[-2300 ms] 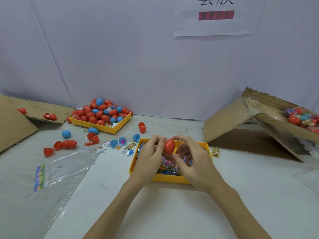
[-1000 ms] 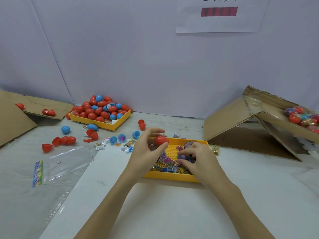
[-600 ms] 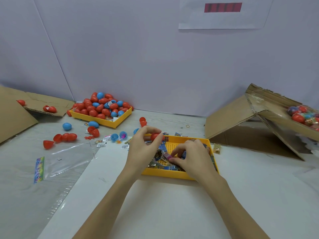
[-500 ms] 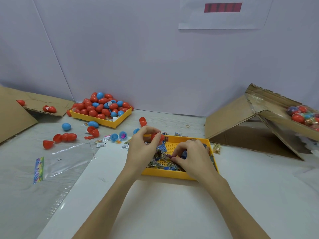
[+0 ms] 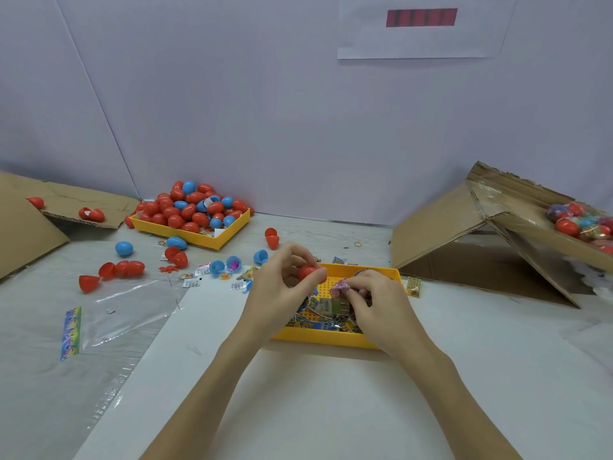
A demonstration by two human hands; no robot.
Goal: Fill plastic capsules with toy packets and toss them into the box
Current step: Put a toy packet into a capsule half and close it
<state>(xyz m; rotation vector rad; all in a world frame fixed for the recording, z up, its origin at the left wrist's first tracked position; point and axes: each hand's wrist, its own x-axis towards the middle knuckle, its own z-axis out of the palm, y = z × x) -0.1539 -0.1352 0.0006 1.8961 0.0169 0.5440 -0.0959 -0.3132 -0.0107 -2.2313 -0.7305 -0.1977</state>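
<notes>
My left hand grips a red plastic capsule between thumb and fingers, above the far left part of a yellow tray. Several printed toy packets lie in that tray. My right hand pinches a pink toy packet just above the pile, right of the capsule. The cardboard box lies tilted at the right, with several filled capsules inside it.
A second yellow tray heaped with red and blue capsules stands at the back left. Loose capsules, halves and small packets litter the table between the trays. A clear plastic bag and a flattened cardboard piece lie at the left.
The red capsule went from both hands to my left hand alone. My right hand dipped into the tray's packets and now lifts a pink packet out of the pile.
</notes>
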